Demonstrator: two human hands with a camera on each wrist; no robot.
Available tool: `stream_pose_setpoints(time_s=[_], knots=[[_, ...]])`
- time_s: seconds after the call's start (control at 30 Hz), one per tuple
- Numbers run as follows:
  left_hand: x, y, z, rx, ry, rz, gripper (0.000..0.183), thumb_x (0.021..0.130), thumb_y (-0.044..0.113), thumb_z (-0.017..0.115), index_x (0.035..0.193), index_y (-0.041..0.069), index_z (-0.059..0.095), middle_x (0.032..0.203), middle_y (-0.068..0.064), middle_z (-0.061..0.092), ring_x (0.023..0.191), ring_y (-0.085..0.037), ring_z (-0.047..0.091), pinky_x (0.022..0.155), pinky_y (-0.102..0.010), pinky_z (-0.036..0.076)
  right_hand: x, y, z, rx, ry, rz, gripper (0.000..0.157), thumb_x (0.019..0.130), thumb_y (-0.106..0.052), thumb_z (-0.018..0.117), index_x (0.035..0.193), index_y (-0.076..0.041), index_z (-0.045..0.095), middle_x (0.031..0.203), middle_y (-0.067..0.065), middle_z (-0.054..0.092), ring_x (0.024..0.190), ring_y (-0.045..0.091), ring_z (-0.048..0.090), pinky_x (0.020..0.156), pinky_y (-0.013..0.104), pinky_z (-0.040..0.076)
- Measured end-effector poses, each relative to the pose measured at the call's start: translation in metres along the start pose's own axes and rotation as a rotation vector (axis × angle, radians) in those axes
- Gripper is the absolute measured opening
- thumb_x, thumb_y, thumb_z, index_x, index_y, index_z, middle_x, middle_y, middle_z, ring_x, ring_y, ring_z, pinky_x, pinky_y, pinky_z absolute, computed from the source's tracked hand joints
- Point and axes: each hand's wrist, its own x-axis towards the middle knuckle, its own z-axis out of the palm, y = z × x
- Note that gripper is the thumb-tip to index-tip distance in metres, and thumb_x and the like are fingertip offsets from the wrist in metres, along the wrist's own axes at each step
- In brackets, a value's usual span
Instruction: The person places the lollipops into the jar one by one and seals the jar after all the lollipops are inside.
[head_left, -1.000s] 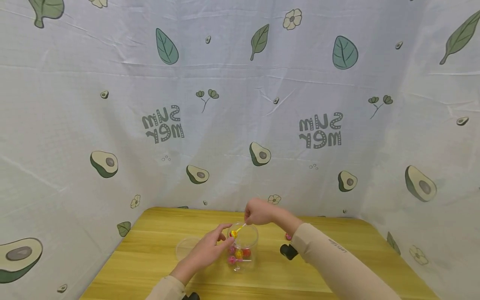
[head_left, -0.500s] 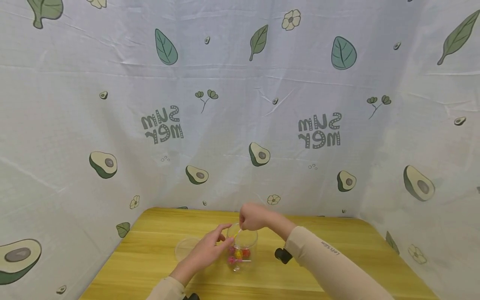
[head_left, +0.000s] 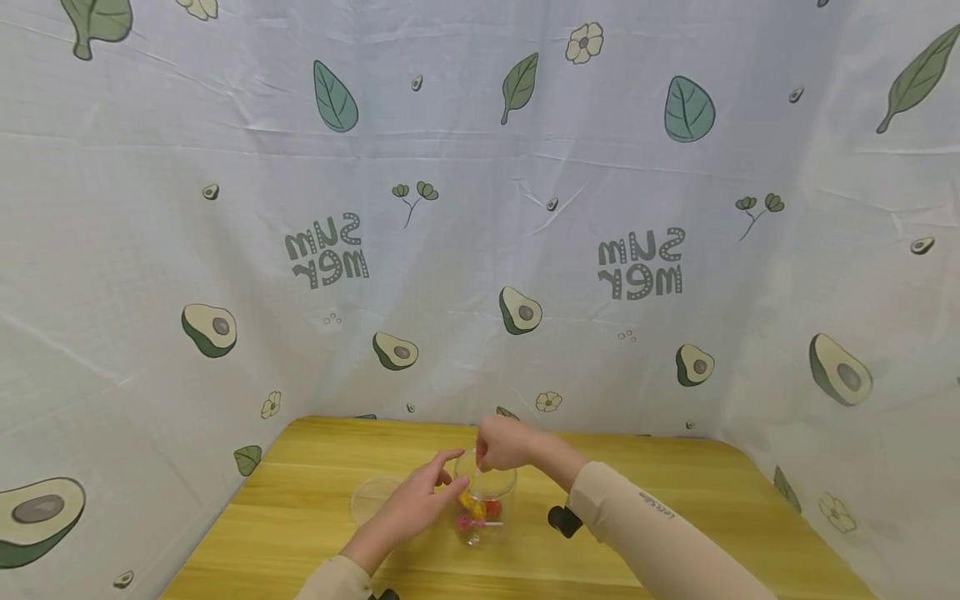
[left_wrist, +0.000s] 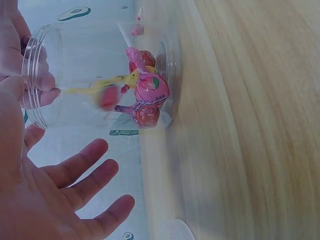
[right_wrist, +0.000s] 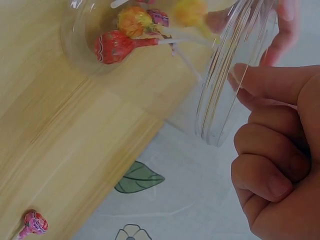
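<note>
A clear jar stands upright and uncovered on the table, with several wrapped lollipops at its bottom. My right hand is over its mouth, thumb and forefinger pinching the stick of a lollipop whose yellow-and-red head hangs blurred inside the jar. The other right fingers are curled in, as the right wrist view shows. My left hand is at the jar's left side, thumb and forefinger beside the rim. Its other fingers stretch out apart from the wall in the left wrist view.
A clear round lid lies on the wooden table, left of the jar. One loose pink lollipop rests on the table, hidden behind my right arm in the head view. A printed cloth hangs behind the table.
My right hand has moved left and lower over the jar, and the yellow lollipop has gone down from the rim into it. The left hand has stayed nearly still.
</note>
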Motion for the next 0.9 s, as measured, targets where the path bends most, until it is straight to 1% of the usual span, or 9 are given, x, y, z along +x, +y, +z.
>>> stream_pose_setpoints(time_s=[0.07,0.2,0.3,0.43,0.53,0.67,0.8,0.9], knots=[[0.0,0.0,0.0,-0.001,0.0,0.005,0.062,0.102,0.059,0.046,0.151,0.021,0.042,0.107,0.0,0.063,0.108,-0.024,0.061,0.088,-0.053,0.05,0.0,0.001,0.001,0.002,0.003,-0.009,0.012,0.084,-0.008,0.076,0.073,-0.012,0.076,0.071,-0.007,0.069,0.062,0.006,0.057,0.06,0.024,0.05],[-0.001,0.0,0.001,0.0,0.001,0.007,0.061,0.102,0.059,0.046,0.151,0.022,0.042,0.108,0.0,0.063,0.111,-0.026,0.06,0.09,-0.055,0.049,0.0,0.004,0.001,-0.004,0.019,-0.032,0.008,0.084,-0.009,0.076,0.076,-0.012,0.077,0.077,-0.005,0.072,0.067,0.006,0.061,0.064,0.026,0.052],[-0.001,0.0,0.001,0.004,0.005,0.006,0.062,0.102,0.059,0.045,0.151,0.022,0.042,0.109,0.0,0.063,0.112,-0.026,0.06,0.091,-0.055,0.049,-0.003,0.007,0.0,0.009,0.048,-0.043,0.007,0.085,-0.009,0.075,0.079,-0.012,0.077,0.08,-0.004,0.073,0.07,0.007,0.061,0.065,0.026,0.052],[-0.001,0.001,0.001,0.006,0.01,0.008,0.063,0.102,0.059,0.045,0.151,0.02,0.042,0.109,-0.001,0.064,0.112,-0.027,0.06,0.089,-0.055,0.049,-0.01,0.014,-0.003,0.067,0.087,-0.036,0.007,0.086,-0.008,0.074,0.081,-0.01,0.077,0.081,-0.003,0.071,0.067,0.008,0.057,0.061,0.026,0.049],[-0.001,0.002,0.0,0.009,0.013,0.002,0.063,0.102,0.059,0.046,0.151,0.02,0.043,0.109,-0.001,0.063,0.112,-0.028,0.06,0.089,-0.055,0.049,-0.017,0.022,-0.005,0.129,0.11,-0.011,0.007,0.089,-0.007,0.072,0.084,-0.008,0.076,0.078,-0.002,0.067,0.063,0.01,0.051,0.057,0.027,0.044],[0.0,0.003,0.0,0.015,0.02,-0.003,0.061,0.102,0.059,0.046,0.151,0.022,0.043,0.108,0.0,0.063,0.111,-0.026,0.061,0.089,-0.053,0.049,-0.029,0.037,-0.009,0.193,0.155,0.031,0.007,0.091,-0.009,0.07,0.087,-0.009,0.076,0.077,-0.001,0.064,0.064,0.012,0.049,0.058,0.028,0.042],[-0.001,0.004,0.001,0.019,0.026,0.006,0.059,0.102,0.057,0.047,0.15,0.023,0.043,0.107,-0.001,0.064,0.11,-0.026,0.061,0.088,-0.053,0.049,-0.04,0.052,-0.012,0.22,0.208,0.062,0.006,0.092,-0.01,0.07,0.088,-0.008,0.075,0.081,-0.001,0.064,0.069,0.014,0.051,0.062,0.029,0.045],[-0.002,0.005,0.001,0.023,0.028,0.01,0.058,0.102,0.056,0.047,0.15,0.023,0.043,0.109,-0.002,0.064,0.11,-0.027,0.061,0.088,-0.054,0.049,-0.048,0.062,-0.012,0.257,0.227,0.086,0.006,0.092,-0.011,0.071,0.089,-0.007,0.074,0.085,0.001,0.066,0.073,0.015,0.052,0.065,0.03,0.047]])
